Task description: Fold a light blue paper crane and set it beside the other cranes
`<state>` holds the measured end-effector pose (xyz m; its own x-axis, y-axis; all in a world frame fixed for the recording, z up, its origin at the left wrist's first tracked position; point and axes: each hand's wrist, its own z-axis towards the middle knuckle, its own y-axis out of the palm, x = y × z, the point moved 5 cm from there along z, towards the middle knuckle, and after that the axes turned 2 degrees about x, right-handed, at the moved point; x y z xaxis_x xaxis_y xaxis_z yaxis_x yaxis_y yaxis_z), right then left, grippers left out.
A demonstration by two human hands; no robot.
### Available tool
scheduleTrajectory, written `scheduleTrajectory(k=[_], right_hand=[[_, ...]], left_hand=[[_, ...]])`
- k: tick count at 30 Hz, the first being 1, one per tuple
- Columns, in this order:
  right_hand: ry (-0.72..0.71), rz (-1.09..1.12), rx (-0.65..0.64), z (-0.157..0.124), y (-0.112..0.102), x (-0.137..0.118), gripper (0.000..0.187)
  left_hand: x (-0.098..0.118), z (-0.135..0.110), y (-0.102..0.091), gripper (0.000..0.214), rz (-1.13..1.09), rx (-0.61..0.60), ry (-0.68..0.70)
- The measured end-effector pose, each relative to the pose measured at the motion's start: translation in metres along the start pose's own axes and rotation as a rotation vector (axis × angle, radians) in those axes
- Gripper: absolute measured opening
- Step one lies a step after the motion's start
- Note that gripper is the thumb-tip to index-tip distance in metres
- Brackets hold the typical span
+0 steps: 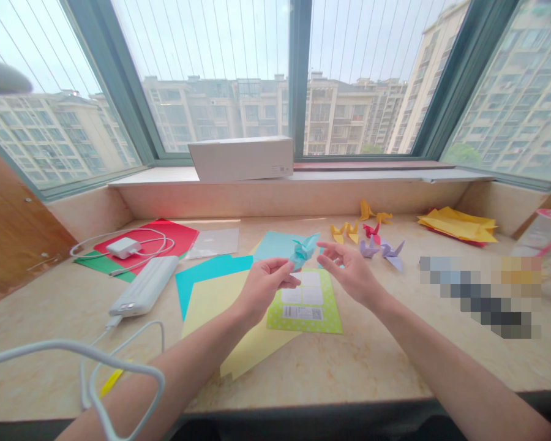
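My left hand (pixel 262 288) pinches a small folded light-blue paper crane (pixel 303 250) by its lower end and holds it above the table. My right hand (pixel 351 269) hovers just right of the crane, fingers spread and apart, holding nothing. Under both hands lie a green dotted paper packet (pixel 305 318), a yellow sheet (pixel 220 306), a teal sheet (pixel 202 275) and a light-blue sheet (pixel 275 244).
Several finished paper cranes (pixel 371 236) in yellow, red and purple stand at the back right, beside a stack of yellow sheets (pixel 459 225). A white power bank (pixel 144 286), charger (pixel 123 247) and cables lie left on red and green paper. A white box (pixel 241 158) rests on the sill.
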<state>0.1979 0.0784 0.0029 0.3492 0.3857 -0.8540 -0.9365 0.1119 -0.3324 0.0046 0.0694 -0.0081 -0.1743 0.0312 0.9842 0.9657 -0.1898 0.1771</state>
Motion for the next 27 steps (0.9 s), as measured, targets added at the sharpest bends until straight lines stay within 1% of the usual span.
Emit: scheduleTrajectory(k=[2, 5, 6, 7, 8, 12, 13, 15, 17, 19, 24, 27], right_hand=[[-0.069, -0.047, -0.039, -0.004, 0.009, -0.004, 0.047], [-0.102, -0.086, -0.026, -0.004, 0.011, -0.005, 0.029], [-0.096, -0.085, -0.024, -0.003, 0.009, -0.003, 0.027], [-0.083, -0.077, -0.028, -0.002, 0.007, -0.002, 0.028], [-0.066, -0.067, -0.037, 0.0, 0.005, -0.001, 0.03], [-0.024, -0.083, -0.135, 0.002, 0.002, 0.001, 0.036], [-0.027, -0.093, -0.167, 0.001, 0.003, 0.0, 0.037], [-0.043, -0.098, -0.234, -0.002, 0.008, -0.003, 0.036], [-0.068, -0.094, -0.288, -0.005, 0.013, -0.005, 0.035], [-0.084, -0.083, -0.305, -0.007, 0.016, -0.007, 0.033], [-0.024, -0.013, -0.233, -0.007, 0.015, -0.005, 0.027], [0.023, 0.067, -0.215, -0.005, 0.012, -0.003, 0.028]], left_hand=[[0.0, -0.003, 0.005, 0.033, 0.029, -0.043, -0.021], [0.001, -0.008, 0.014, 0.035, 0.098, -0.152, -0.035], [0.002, -0.009, 0.016, 0.035, 0.134, -0.172, -0.024], [0.003, -0.009, 0.016, 0.036, 0.181, -0.169, 0.001], [0.005, -0.009, 0.013, 0.037, 0.239, -0.138, 0.042], [0.018, -0.004, -0.001, 0.037, 0.465, 0.073, 0.289], [0.02, -0.004, -0.002, 0.038, 0.5, 0.092, 0.337], [0.022, -0.003, -0.003, 0.038, 0.55, 0.075, 0.397], [0.022, -0.003, -0.001, 0.029, 0.598, 0.041, 0.431], [0.021, -0.003, -0.001, 0.022, 0.636, 0.03, 0.448], [0.019, -0.001, -0.004, 0.022, 0.623, 0.058, 0.422], [0.022, -0.001, -0.005, 0.025, 0.581, 0.061, 0.425]])
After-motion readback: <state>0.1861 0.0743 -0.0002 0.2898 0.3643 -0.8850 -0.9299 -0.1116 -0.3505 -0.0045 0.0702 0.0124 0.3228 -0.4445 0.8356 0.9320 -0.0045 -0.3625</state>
